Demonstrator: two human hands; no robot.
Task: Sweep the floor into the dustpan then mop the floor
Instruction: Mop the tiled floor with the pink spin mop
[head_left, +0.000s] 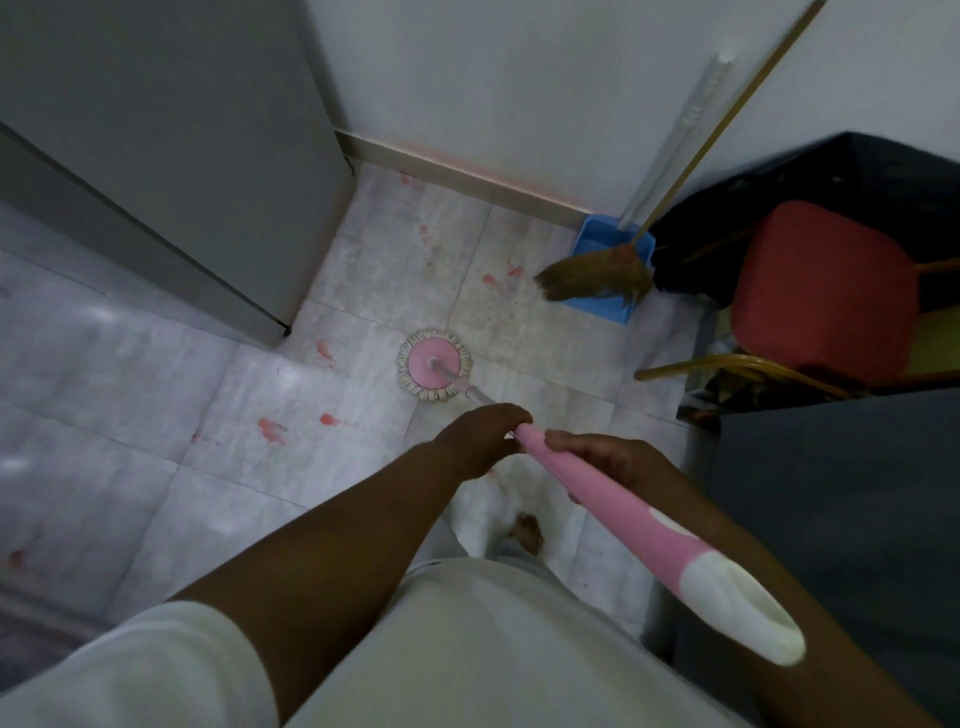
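I hold a pink mop handle (613, 514) with both hands. My left hand (478, 441) grips it near where the pink grip meets the metal pole. My right hand (608, 462) wraps the pink grip just behind. The round mop head (434, 365), pink disc with pale fringe, lies flat on the tiled floor (171, 395) ahead of me. A blue dustpan (605, 249) stands against the wall at the right, with a straw broom (597, 278) resting in it. Several pink-red stains (272, 428) mark the tiles.
A grey cabinet or door (171, 156) fills the left and ends at a corner near the mop head. A red-seated chair with a gold frame (821, 296) stands at the right beside a black bag (831, 176). A dark surface (841, 509) lies at the lower right. My bare foot (527, 532) is below the hands.
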